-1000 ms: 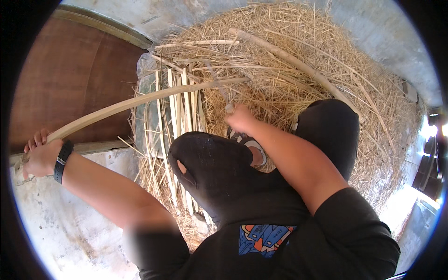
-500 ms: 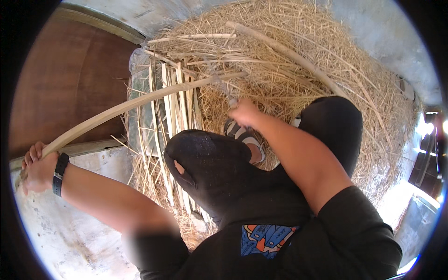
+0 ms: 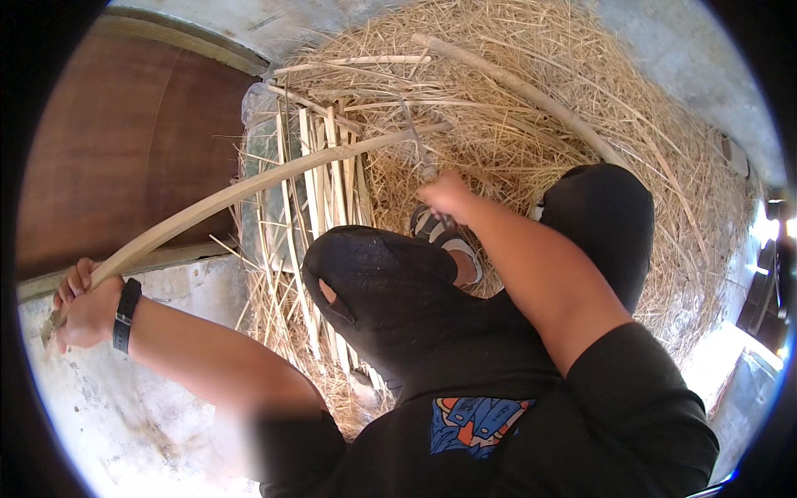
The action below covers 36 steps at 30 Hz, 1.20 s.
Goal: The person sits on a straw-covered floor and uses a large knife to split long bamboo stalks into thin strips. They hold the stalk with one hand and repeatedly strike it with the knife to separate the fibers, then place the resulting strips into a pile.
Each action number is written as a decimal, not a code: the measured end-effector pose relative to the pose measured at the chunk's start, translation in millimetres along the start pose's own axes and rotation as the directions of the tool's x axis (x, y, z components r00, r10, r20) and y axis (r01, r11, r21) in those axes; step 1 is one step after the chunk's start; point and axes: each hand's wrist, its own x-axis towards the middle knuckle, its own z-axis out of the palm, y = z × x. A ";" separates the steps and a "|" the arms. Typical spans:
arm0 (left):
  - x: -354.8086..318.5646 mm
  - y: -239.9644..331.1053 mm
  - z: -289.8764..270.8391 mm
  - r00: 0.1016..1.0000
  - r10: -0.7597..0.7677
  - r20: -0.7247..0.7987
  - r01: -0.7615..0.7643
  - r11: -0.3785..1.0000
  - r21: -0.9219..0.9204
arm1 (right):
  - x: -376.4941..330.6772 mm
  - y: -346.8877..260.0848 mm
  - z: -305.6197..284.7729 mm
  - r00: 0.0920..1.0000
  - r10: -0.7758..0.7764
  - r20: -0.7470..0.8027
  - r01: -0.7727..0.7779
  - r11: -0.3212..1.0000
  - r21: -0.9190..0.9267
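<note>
My left hand (image 3: pixel 90 309), with a dark band on its wrist, is wrapped round the near end of a long, pale split bamboo pole (image 3: pixel 224 196). The pole slants up and away to the right, and its far end lies over the straw. Closed round a handle, my right hand (image 3: pixel 448 197) holds a knife (image 3: pixel 410 123) with a long, narrow, greyish blade. This blade points away from me and crosses the pole near its far end; whether it touches the wood I cannot tell. Below the pole, several thin split bamboo strips (image 3: pixel 334 187) lie side by side, left of my knee.
Straw-like shavings (image 3: pixel 531 133) cover the floor, with a thicker round pole (image 3: pixel 531 101) on them. A brown wooden panel (image 3: pixel 124 141) stands at left, above a pale wall (image 3: pixel 149 398). My bent knees and sandalled foot (image 3: pixel 452 245) are close to the knife.
My left hand and the pole have shifted slightly right. My right hand has moved a little right, and the knife's blade now stands more upright in the view.
</note>
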 end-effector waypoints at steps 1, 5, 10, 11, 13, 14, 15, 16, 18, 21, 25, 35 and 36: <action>0.1 -2.0 3.1 1.000 0.009 -0.008 -0.009 1.000 -0.007 | -7.8 -6.9 8.6 0.999 -0.051 -0.001 0.051 0.994 0.099; 1.1 -1.2 5.2 1.000 -0.005 0.010 0.005 1.000 -0.023 | -55.9 -62.1 36.7 0.881 -0.467 0.083 0.474 0.863 -0.177; -17.2 5.5 16.0 1.000 0.007 0.024 -0.006 1.000 -0.009 | -47.1 -69.1 22.3 0.841 -0.523 0.140 0.541 0.803 -0.250; -20.0 6.4 17.3 1.000 -0.001 0.022 0.001 1.000 -0.015 | -36.7 -60.6 17.1 0.892 -0.435 0.126 0.453 0.862 -0.228; -15.4 8.4 7.8 0.998 -0.013 0.054 0.016 0.999 -0.042 | -36.0 -59.6 18.0 0.922 -0.377 0.088 0.387 0.904 -0.182; -12.4 10.7 5.1 0.997 -0.020 0.071 0.024 0.998 -0.056 | -38.1 -56.7 19.3 0.913 -0.397 0.095 0.408 0.894 -0.184; -12.4 11.6 3.7 0.997 -0.011 0.075 0.015 0.999 -0.052 | -48.8 -60.0 18.9 0.908 -0.407 0.100 0.419 0.888 -0.188; -12.3 12.7 3.2 0.997 -0.003 0.080 0.007 0.999 -0.047 | -50.8 -63.4 24.2 0.875 -0.468 0.122 0.484 0.840 -0.246; -12.9 12.6 4.3 0.993 0.000 0.117 0.007 0.998 -0.060 | -57.0 -68.3 30.6 0.775 -0.615 0.143 0.629 0.731 -0.265; -18.1 12.7 9.3 0.989 -0.010 0.149 0.023 0.996 -0.084 | -43.2 -60.2 23.9 0.819 -0.552 0.158 0.574 0.795 -0.197; -27.9 11.4 7.4 0.991 -0.007 0.134 0.019 0.996 -0.085 | -44.9 -59.8 18.6 0.896 -0.429 0.117 0.443 0.881 -0.168; -25.1 14.9 -4.0 0.908 -0.069 0.412 0.201 0.937 -0.285 | -60.6 -79.2 4.1 0.946 -0.261 0.193 0.290 0.947 -0.138; -27.3 14.7 -1.4 0.893 -0.065 0.445 0.217 0.929 -0.301 | -63.6 -81.4 4.3 0.906 -0.353 0.232 0.381 0.920 -0.088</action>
